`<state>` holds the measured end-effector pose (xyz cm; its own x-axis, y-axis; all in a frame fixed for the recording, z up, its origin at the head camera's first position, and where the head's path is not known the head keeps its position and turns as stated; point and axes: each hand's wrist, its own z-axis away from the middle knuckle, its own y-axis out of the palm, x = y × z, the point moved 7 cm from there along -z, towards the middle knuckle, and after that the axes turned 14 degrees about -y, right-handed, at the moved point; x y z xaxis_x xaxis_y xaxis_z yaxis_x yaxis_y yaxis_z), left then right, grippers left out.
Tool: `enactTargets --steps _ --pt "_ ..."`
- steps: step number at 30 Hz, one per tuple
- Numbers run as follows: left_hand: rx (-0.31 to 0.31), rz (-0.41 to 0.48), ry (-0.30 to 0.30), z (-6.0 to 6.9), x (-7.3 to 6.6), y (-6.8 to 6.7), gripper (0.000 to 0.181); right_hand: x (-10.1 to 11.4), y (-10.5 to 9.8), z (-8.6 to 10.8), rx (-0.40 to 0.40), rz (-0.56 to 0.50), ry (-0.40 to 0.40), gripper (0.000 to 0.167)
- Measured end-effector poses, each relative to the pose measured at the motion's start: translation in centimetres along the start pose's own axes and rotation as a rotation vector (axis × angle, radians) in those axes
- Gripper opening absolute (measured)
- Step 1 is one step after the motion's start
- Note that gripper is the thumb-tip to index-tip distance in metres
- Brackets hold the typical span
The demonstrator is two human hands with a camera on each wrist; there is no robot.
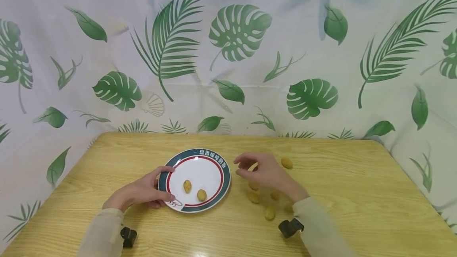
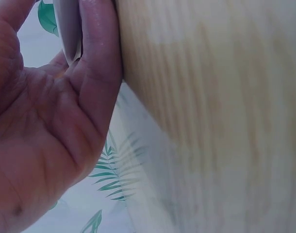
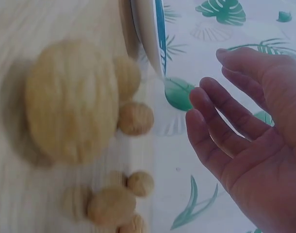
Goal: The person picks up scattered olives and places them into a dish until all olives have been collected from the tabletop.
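A white plate (image 1: 210, 175) with a dark blue-green rim and a red ring stands on the table left of centre. Two walnuts, one walnut (image 1: 187, 186) left of the other walnut (image 1: 201, 195), lie in it. My left hand (image 1: 143, 191) grips the plate's left edge, thumb over the rim and fingers partly hidden beneath. To the plate's right, my right hand (image 1: 265, 171) hovers above a group of walnuts (image 1: 269, 213) with its fingers loosely bent. Nothing shows between those fingers in the right wrist view, where a large walnut (image 3: 73, 102) lies nearby.
The wooden table (image 1: 357, 193) carries several walnuts beneath and around the right forearm. A lone walnut (image 1: 287, 163) lies farther back on the right. Behind the table's far edge hangs a white curtain (image 1: 250, 106) printed with green leaves.
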<state>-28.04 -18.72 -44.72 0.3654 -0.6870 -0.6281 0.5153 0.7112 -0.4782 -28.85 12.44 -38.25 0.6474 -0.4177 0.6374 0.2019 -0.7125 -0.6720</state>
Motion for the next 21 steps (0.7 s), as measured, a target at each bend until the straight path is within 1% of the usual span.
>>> enactTargets --steps 4,13,21 --pt "-0.004 -0.005 0.0 0.0 0.0 0.0 0.09 -0.7 -0.9 0.6 -0.015 0.002 0.013 0.02" --pt "-0.003 -0.006 0.001 0.1 -0.1 0.0 0.09 -2.2 -2.5 2.1 -0.046 0.05 0.032 0.023" --pt "-0.003 -0.003 -0.008 0.1 -0.1 0.0 0.091 -2.9 -3.6 3.4 -0.048 0.059 0.057 0.021"
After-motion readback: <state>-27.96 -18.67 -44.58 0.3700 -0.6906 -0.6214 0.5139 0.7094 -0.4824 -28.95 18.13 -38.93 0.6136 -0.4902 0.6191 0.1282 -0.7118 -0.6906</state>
